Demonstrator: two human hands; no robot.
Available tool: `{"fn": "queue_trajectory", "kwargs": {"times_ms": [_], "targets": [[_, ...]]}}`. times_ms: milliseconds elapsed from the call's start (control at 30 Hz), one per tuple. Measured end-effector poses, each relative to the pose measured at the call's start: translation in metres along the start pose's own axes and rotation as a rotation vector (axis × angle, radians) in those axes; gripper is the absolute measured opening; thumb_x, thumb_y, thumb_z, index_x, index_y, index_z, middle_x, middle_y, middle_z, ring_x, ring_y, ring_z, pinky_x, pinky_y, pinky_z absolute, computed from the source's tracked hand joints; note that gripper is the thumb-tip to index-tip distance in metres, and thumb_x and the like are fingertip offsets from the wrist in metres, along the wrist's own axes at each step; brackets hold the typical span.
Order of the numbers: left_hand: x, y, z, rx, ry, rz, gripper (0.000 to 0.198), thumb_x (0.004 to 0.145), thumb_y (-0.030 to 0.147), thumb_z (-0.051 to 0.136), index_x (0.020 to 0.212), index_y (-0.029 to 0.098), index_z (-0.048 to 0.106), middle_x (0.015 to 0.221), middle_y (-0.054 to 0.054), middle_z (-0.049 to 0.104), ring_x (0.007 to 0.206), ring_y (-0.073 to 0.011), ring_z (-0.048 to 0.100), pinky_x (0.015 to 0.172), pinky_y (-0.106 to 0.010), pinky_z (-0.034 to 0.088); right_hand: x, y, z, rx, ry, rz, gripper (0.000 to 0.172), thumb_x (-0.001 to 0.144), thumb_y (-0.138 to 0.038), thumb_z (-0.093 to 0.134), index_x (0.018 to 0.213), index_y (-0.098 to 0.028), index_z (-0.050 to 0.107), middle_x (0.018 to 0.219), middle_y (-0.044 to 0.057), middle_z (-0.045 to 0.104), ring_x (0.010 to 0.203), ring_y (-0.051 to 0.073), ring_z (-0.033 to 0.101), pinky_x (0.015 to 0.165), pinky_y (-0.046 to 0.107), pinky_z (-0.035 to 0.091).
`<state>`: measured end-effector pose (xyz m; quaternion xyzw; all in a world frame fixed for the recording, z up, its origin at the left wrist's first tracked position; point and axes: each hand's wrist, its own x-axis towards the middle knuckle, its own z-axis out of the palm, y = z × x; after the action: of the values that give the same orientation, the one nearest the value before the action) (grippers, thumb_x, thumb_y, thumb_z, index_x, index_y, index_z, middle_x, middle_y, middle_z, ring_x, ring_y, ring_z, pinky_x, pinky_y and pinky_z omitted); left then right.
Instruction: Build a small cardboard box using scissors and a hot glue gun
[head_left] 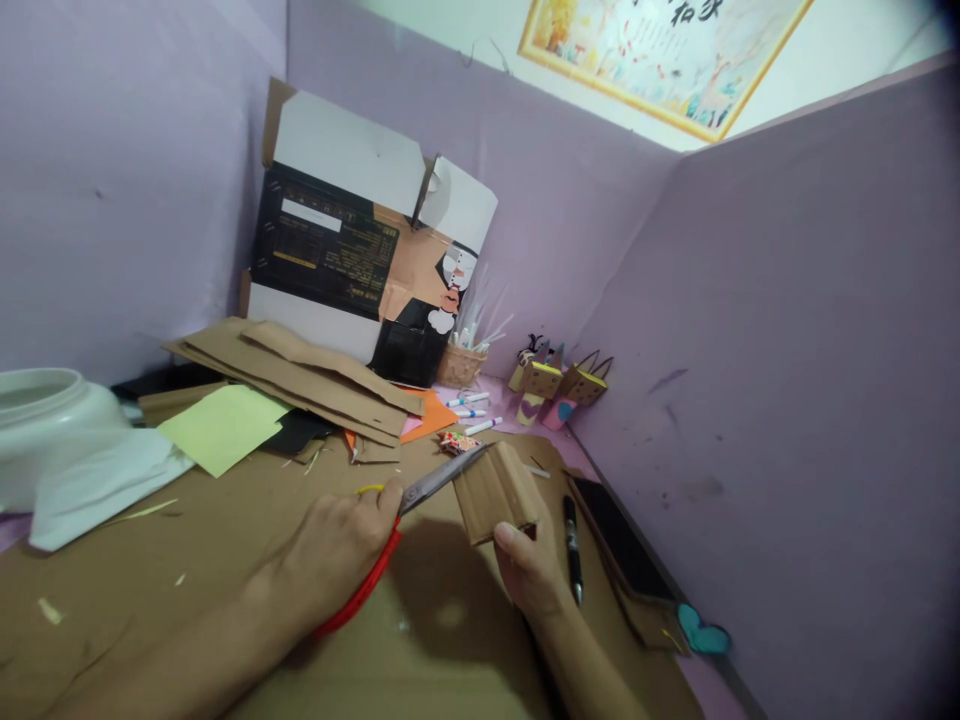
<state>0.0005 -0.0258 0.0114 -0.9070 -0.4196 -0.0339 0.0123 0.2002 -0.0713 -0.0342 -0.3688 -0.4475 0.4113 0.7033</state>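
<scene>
My left hand (337, 545) is wrapped round a pair of scissors (442, 478) with red and yellow handles. The blades point up and right, and their tips meet the top left edge of a folded piece of cardboard (495, 490). Whether the blades are parted is hard to make out. My right hand (534, 565) grips that brown cardboard from below and the right, thumb on its near face. Both hands are raised over a brown cardboard sheet (247, 620) covering the table. A black pen (573, 550) lies right of my right hand.
Flattened cardboard strips (300, 375), yellow-green paper (221, 430) and a white jar (52, 430) are at the left. Behind stand an opened printed box (322, 240), a basket (461, 365), markers (484, 426) and small cardboard figures (540, 385). A phone (622, 540) lies along the right wall.
</scene>
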Motion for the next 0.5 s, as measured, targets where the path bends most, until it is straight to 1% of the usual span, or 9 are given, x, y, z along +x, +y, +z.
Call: {"fn": "queue_trajectory", "kwargs": {"times_ms": [133,233,367,433,500], "targets": [[0.001,-0.003,0.009,-0.037,0.051,0.001,0.033,0.079,0.002,0.036,0.105,0.016,0.051,0.089,-0.010,0.068,0.078,-0.0261,0.067,0.066,-0.036,0.050,0.000,0.001,-0.001,0.015,0.006,-0.014,0.071,0.061,-0.036,0.076,0.126,-0.021,0.051,0.106,0.011,0.070,0.108,0.032,0.060,0.093,0.047,0.046],[0.000,-0.004,0.010,-0.090,0.056,0.036,0.034,0.074,0.001,0.039,0.102,0.016,0.050,0.089,-0.009,0.068,0.078,-0.0263,0.067,0.064,-0.035,0.049,0.000,0.001,0.000,0.046,-0.008,-0.011,0.070,0.062,-0.034,0.075,0.126,-0.021,0.051,0.104,0.010,0.070,0.108,0.031,0.061,0.094,0.047,0.045],[-0.001,-0.005,0.007,-0.184,0.029,0.042,0.031,0.065,0.001,0.043,0.091,0.016,0.051,0.074,-0.005,0.067,0.064,-0.0213,0.064,0.056,-0.027,0.044,-0.001,0.001,0.007,0.102,-0.006,-0.005,0.069,0.061,-0.031,0.076,0.125,-0.021,0.051,0.102,0.010,0.071,0.105,0.030,0.062,0.094,0.046,0.046],[-0.001,-0.007,0.006,-0.264,0.016,0.015,0.027,0.066,0.003,0.044,0.088,0.016,0.052,0.068,-0.004,0.066,0.058,-0.0186,0.062,0.052,-0.025,0.041,-0.001,-0.001,0.011,0.135,-0.013,0.027,0.069,0.060,-0.032,0.076,0.124,-0.020,0.053,0.100,0.010,0.072,0.104,0.031,0.063,0.093,0.046,0.047],[0.001,-0.012,0.006,-0.324,0.051,-0.025,0.028,0.067,0.006,0.044,0.091,0.016,0.052,0.069,-0.004,0.066,0.059,-0.0180,0.061,0.054,-0.024,0.042,-0.001,-0.004,0.013,0.168,-0.032,0.081,0.069,0.059,-0.035,0.076,0.123,-0.019,0.054,0.099,0.010,0.072,0.101,0.031,0.064,0.092,0.047,0.048]]}}
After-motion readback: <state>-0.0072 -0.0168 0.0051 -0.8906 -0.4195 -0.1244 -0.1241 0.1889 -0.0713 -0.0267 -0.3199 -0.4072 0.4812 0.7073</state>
